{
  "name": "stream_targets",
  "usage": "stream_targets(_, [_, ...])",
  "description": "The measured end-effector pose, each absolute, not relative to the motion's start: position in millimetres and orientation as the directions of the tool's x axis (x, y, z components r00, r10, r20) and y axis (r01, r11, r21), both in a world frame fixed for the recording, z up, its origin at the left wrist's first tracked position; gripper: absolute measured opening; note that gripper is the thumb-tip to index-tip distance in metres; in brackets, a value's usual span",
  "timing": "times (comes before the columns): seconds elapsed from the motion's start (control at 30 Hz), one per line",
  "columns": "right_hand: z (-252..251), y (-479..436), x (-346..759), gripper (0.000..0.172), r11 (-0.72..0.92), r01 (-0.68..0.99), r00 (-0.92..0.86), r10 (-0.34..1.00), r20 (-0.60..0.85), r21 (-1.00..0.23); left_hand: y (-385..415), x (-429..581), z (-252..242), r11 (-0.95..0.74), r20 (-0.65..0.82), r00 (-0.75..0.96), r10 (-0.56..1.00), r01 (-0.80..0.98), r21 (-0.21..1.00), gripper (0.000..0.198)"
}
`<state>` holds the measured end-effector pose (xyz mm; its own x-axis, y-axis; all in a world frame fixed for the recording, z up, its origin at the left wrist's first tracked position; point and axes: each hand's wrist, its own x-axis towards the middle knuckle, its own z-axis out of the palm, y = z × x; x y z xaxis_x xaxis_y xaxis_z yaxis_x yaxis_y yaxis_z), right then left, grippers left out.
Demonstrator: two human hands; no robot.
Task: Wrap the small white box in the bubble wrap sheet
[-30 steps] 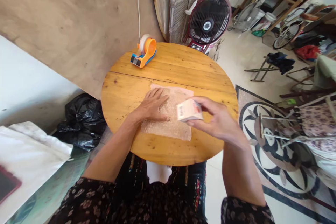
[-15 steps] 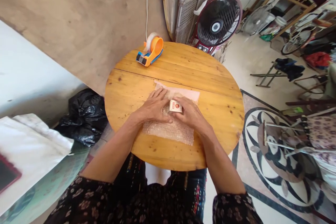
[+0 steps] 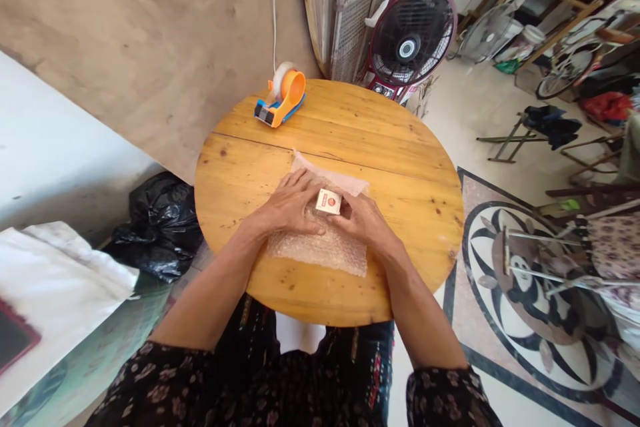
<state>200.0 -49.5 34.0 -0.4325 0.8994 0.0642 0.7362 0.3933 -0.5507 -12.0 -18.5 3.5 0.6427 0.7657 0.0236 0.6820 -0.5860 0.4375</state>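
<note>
A sheet of pinkish bubble wrap (image 3: 320, 250) lies on the round wooden table (image 3: 380, 127). On it, near the middle, sits a small white box (image 3: 329, 201) with red print on top. My right hand (image 3: 363, 215) grips the box from the right, thumb at its near side and fingers at its far side. Flat on the wrap, just left of the box, rests my left hand (image 3: 295, 203), its fingers spread and thumb pointing right. Part of the wrap is hidden under both hands.
An orange and blue tape dispenser (image 3: 283, 97) with a roll of clear tape stands at the table's back left. Beyond the back right edge is a dark red fan (image 3: 413, 40). A black plastic bag (image 3: 160, 220) lies left of the table, and a folding stool (image 3: 525, 133) stands farther right.
The box has turned slightly and moved a little left with my right hand. The wrap's far right corner has also shifted left. My left hand stays flat, and the whole view has shifted slightly.
</note>
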Motion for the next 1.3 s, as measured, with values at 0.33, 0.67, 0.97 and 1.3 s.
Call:
stream_targets(0.33, [39, -49, 200, 0.066, 0.432, 0.694, -0.484, 0.872, 0.071, -0.576, -20, -11, 9, -0.585, 0.054, 0.638, 0.768, 0.664, 0.465, 0.097])
stream_targets(0.67, [30, -43, 213, 0.072, 0.321, 0.519, -0.505, 0.863, 0.018, -0.792, -22, -13, 28, -0.651, 0.251, 0.644, 0.723, 0.514, 0.559, 0.065])
stream_targets(0.97, [40, -46, 213, 0.047, 0.229, 0.501, -0.446, 0.895, -0.023, -0.834, -30, -10, 37, -0.639, 0.208, 0.675, 0.708, 0.487, 0.596, 0.063])
stream_targets(1.3, [36, -45, 215, 0.054, 0.205, 0.472, -0.391, 0.92, 0.005, -0.857, -29, -7, 33, -0.609, 0.185, 0.649, 0.738, 0.524, 0.596, 0.061])
